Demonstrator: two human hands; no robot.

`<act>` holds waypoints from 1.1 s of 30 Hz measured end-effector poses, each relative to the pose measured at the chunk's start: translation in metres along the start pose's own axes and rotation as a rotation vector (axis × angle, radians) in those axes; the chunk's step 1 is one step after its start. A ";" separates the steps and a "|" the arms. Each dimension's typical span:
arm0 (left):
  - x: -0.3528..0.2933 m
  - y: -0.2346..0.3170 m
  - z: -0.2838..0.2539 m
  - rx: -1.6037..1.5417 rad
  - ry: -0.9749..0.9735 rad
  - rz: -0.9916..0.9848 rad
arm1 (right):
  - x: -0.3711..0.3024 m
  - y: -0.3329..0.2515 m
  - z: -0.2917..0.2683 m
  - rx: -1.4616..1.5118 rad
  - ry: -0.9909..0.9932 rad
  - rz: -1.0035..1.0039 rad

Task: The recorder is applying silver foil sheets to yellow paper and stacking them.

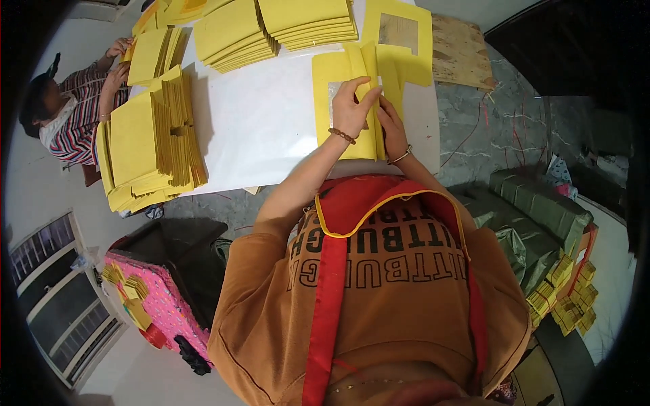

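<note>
Folded yellow card (pixel 359 62) lies toward the table's (pixel 250 128) near right corner. Left hand (pixel 350 114) is on it, thumb and forefinger apart. Right hand (pixel 394 133) lies along its right side; whether those fingers grip it cannot be told. Yellow stacks (pixel 227 34) stand along the far and left edges.

One white-topped table (pixel 250 128) bears at least four stacks of folded yellow card (pixel 132 139) and overlapping yellow sheets (pixel 328 71) too layered to count, with one bare left hand (pixel 351 111), one bare right hand (pixel 393 130), one brown beaded bracelet (pixel 342 135), one pale bangle (pixel 401 156), one red cloth apron (pixel 386 193), one striped-shirted co-worker (pixel 73 128) and one plywood board (pixel 464 54).
</note>
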State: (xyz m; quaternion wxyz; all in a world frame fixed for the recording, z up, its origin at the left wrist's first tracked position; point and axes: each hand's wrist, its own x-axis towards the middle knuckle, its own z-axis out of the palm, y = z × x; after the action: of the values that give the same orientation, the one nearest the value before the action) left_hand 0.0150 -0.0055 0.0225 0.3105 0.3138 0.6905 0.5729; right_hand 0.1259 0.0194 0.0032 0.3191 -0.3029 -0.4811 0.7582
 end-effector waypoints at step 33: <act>0.005 -0.004 0.005 -0.277 0.059 0.209 | -0.003 -0.010 0.002 -0.150 -0.001 0.019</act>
State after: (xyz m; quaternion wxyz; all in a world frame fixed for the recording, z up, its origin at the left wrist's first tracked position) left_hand 0.0160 0.0007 0.0172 0.2693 0.3211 0.5774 0.7008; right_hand 0.1280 0.0190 0.0135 0.2881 -0.3303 -0.5338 0.7231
